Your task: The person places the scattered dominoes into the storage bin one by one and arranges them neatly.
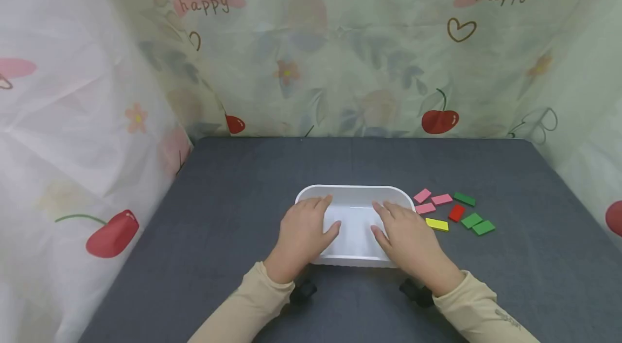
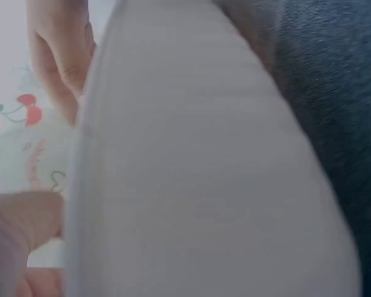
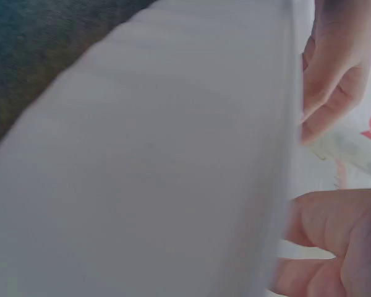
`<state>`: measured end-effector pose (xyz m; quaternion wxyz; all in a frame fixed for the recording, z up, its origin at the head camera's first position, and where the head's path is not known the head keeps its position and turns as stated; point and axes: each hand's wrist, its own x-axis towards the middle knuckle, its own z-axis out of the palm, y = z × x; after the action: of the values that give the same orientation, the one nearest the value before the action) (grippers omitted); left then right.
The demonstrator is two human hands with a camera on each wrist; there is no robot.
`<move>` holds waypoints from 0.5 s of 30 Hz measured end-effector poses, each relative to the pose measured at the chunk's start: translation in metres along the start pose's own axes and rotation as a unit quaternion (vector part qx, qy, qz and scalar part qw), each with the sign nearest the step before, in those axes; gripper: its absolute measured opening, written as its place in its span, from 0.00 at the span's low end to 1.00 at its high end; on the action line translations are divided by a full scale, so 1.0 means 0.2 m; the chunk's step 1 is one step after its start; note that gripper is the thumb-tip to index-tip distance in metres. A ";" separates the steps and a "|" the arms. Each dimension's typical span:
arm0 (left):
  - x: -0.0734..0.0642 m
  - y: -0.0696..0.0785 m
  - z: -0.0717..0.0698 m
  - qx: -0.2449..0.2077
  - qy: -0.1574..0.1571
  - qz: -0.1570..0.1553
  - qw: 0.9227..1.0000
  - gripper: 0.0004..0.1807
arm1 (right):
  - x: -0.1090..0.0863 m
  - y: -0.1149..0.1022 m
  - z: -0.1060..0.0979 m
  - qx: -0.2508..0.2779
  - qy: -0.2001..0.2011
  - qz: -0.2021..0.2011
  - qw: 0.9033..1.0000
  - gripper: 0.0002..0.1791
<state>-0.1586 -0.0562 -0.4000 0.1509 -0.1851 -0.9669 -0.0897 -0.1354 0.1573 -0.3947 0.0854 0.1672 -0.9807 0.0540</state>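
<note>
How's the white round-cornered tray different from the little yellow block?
The white, rectangular, plastic-looking tray is big; the yellow rectangular block is small. The tray is hollow; the block is a flat slab. The tray's corners are rounded; the block's look sharp. Both are longer than wide.

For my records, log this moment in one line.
White tray: on table; left hand: over tray's left side; right hand: over tray's right side; colored tiles: right of tray
</note>
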 end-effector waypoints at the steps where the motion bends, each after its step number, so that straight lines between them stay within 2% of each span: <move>1: 0.00 0.00 -0.01 -0.008 0.010 0.000 1.000 0.26 | 0.00 0.00 -0.02 0.007 0.002 0.001 1.000 0.30; 6: 0.03 -0.03 -0.09 -0.065 0.026 -0.023 0.997 0.19 | 0.01 0.03 -0.10 0.072 -0.005 0.015 0.997 0.25; 10: 0.04 -0.08 -0.14 -0.120 0.027 -0.053 0.991 0.17 | 0.00 0.07 -0.16 0.128 -0.008 0.036 0.991 0.24; 13: 0.04 -0.13 -0.18 -0.178 0.025 -0.081 0.980 0.17 | -0.01 0.11 -0.21 0.168 -0.007 0.045 0.985 0.23; 15: 0.04 -0.16 -0.19 -0.231 0.017 -0.099 0.968 0.16 | -0.02 0.14 -0.24 0.190 0.001 0.046 0.981 0.22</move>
<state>-0.1680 -0.0919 -0.3660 0.1108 -0.1166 -0.9306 -0.3288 -0.1344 0.1915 -0.3499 0.0507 0.1351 -0.9591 0.2434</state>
